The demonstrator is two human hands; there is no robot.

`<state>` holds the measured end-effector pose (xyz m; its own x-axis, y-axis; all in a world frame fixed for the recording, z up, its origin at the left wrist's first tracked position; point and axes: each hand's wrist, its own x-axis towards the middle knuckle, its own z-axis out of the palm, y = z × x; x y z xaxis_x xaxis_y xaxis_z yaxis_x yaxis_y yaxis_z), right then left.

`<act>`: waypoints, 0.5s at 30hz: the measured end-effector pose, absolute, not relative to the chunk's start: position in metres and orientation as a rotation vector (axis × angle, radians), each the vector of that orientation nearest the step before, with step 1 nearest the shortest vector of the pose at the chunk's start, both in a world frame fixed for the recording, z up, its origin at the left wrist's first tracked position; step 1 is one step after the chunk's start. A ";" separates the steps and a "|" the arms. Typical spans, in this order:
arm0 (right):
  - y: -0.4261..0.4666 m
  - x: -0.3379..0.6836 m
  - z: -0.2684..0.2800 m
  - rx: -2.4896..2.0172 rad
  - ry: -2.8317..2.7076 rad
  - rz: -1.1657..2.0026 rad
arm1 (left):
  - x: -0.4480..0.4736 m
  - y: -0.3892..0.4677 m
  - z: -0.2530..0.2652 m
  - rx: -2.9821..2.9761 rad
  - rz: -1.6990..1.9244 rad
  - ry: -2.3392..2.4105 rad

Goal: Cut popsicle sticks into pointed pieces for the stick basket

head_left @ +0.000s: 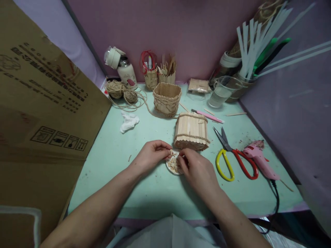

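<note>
Between my hands lies a small round white dish (170, 168) filled with small pale wooden pieces (174, 164). My left hand (152, 155) is at the dish's left edge, thumb and fingertips pinched on a small pale wooden piece (171, 152). Over the right side of the dish, my right hand (196, 168) has its fingers curled together; what they hold, if anything, is hidden. Just beyond the dish a box made of wooden sticks (191, 125), with two twine bands and a scalloped edge, lies on the table.
Scissors (227, 150) and a pink glue gun (260, 158) with a cord lie to the right. Behind stand a twine-rimmed wooden basket (167, 103), a pink craft knife (209, 116), a clear plastic cup (219, 94) and twine balls (116, 89). A cardboard box (46, 113) walls the left side.
</note>
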<state>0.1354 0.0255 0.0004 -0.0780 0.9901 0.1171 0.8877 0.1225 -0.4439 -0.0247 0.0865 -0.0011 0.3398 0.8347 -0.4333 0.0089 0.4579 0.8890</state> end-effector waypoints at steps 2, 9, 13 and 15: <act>0.023 0.136 0.002 -1.660 -1.815 0.504 | -0.023 0.085 -0.001 0.869 0.663 1.090; 0.020 0.132 -0.004 -1.449 -1.088 1.139 | -0.014 0.077 0.007 0.788 0.656 1.067; 0.023 0.128 -0.005 -1.362 -0.880 1.279 | -0.012 0.074 0.009 0.845 0.708 1.034; 0.025 0.126 -0.004 -1.321 -0.809 1.320 | -0.011 0.073 0.009 0.864 0.718 1.035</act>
<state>0.1261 0.0247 -0.0042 0.1620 0.9534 -0.2545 -0.2066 -0.2194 -0.9535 -0.0113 0.0727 0.0090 0.3495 0.8362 -0.4226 -0.1034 0.4827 0.8697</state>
